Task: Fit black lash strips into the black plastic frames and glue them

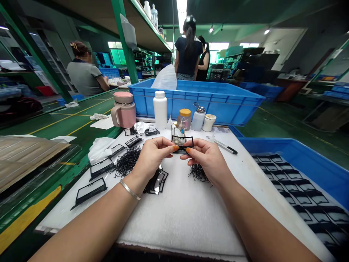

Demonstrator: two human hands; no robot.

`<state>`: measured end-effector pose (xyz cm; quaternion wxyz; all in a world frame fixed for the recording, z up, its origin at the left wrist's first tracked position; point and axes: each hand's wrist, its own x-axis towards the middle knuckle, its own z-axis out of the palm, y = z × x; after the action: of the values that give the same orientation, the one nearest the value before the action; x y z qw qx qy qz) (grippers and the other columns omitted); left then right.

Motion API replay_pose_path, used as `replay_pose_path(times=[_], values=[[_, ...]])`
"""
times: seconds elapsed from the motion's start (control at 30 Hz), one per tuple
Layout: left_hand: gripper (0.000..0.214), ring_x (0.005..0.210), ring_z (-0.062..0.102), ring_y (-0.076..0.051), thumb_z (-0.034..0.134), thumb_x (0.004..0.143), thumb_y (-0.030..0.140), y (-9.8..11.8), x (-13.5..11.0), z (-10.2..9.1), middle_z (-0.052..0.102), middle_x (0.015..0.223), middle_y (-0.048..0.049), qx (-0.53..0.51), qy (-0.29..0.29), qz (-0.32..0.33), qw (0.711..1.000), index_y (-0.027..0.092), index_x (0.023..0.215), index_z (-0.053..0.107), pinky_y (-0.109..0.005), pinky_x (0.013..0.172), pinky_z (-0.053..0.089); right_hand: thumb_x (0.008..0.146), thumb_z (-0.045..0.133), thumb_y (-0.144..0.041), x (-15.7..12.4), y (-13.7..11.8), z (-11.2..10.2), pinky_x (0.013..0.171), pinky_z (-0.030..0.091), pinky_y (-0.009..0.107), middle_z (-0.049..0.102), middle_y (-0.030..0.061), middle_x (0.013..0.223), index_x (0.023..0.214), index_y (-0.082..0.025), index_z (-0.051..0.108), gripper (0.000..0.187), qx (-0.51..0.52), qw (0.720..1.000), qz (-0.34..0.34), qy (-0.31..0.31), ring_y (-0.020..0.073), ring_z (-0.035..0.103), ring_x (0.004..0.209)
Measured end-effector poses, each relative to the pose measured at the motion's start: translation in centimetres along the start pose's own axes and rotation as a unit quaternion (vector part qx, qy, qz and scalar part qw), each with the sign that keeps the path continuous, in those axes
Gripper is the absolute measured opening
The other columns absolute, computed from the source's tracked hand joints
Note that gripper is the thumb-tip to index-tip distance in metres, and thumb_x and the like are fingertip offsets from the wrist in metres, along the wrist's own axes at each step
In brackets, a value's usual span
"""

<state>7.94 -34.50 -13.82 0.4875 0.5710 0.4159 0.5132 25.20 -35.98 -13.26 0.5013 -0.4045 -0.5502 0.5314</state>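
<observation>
The left hand [152,157] and right hand [206,159] hold one black frame [182,137].

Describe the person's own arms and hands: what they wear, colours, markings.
The left hand and right hand are bare, with no gloves or sleeves in view. A slim silver bangle circles the left wrist. Orange shows on the index fingertips; it is too small to tell whether this is nail varnish or finger cots.
</observation>
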Motion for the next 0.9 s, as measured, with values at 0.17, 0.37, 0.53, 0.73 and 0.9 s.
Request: replay_pose_path(times=[0.17, 0.37, 0.53, 0.73, 0.9], values=[[0.018, 0.07, 0.061, -0.014, 0.075, 0.07, 0.03, -0.2, 0.1, 0.0, 0.066, 0.077, -0.0034, -0.008, -0.002, 0.014, 1.0, 0.015, 0.073, 0.066, -0.023, 0.062, 0.05, 0.075, 0.07, -0.031, 0.0, 0.1, 0.0, 0.052, 0.051, 0.019, 0.071, 0.0066, 0.087, 0.09, -0.015, 0.064, 0.023, 0.008, 1.0, -0.004, -0.004, 0.0187, 0.071, 0.072], [0.017, 0.068, 0.06, -0.013, 0.075, 0.07, 0.028, -0.3, 0.1, 0.1, 0.065, 0.074, -0.0029, -0.009, -0.001, 0.024, 1.0, 0.014, 0.072, 0.066, -0.022, 0.06, 0.049, 0.075, 0.07, -0.03, 0.1, 0.2, 0.0, 0.052, 0.05, 0.019, 0.07, 0.0051, 0.086, 0.09, -0.016, 0.064, 0.022, 0.012, 1.0, -0.009, -0.019, 0.0172, 0.07, 0.071], [0.018, 0.067, 0.06, -0.013, 0.076, 0.069, 0.028, -0.3, 0.1, 0.3, 0.065, 0.072, -0.0029, -0.015, -0.001, 0.023, 1.0, 0.013, 0.072, 0.065, -0.022, 0.06, 0.049, 0.072, 0.073, -0.029, 0.0, 0.5, 0.2, 0.052, 0.05, 0.02, 0.067, 0.003, 0.081, 0.088, -0.015, 0.062, 0.024, 0.003, 0.999, -0.032, -0.004, 0.0156, 0.068, 0.066], [0.017, 0.066, 0.06, -0.014, 0.075, 0.069, 0.027, 0.0, -0.1, 0.8, 0.066, 0.072, -0.0045, -0.007, -0.01, 0.022, 1.0, 0.013, 0.071, 0.066, -0.023, 0.06, 0.049, 0.073, 0.074, -0.028, -0.1, 0.8, 0.5, 0.049, 0.049, 0.02, 0.067, 0.0032, 0.082, 0.082, -0.015, 0.062, 0.02, -0.027, 0.997, -0.061, 0.029, 0.0125, 0.065, 0.058], [0.016, 0.067, 0.06, -0.014, 0.074, 0.07, 0.025, 0.0, -0.2, 1.0, 0.065, 0.073, -0.004, -0.012, -0.007, 0.038, 0.999, 0.013, 0.073, 0.063, -0.024, 0.06, 0.05, 0.073, 0.074, -0.025, -0.2, 0.6, 0.5, 0.049, 0.049, 0.02, 0.067, 0.0024, 0.079, 0.081, -0.014, 0.063, 0.018, -0.018, 0.997, -0.068, 0.027, 0.0115, 0.063, 0.056]])
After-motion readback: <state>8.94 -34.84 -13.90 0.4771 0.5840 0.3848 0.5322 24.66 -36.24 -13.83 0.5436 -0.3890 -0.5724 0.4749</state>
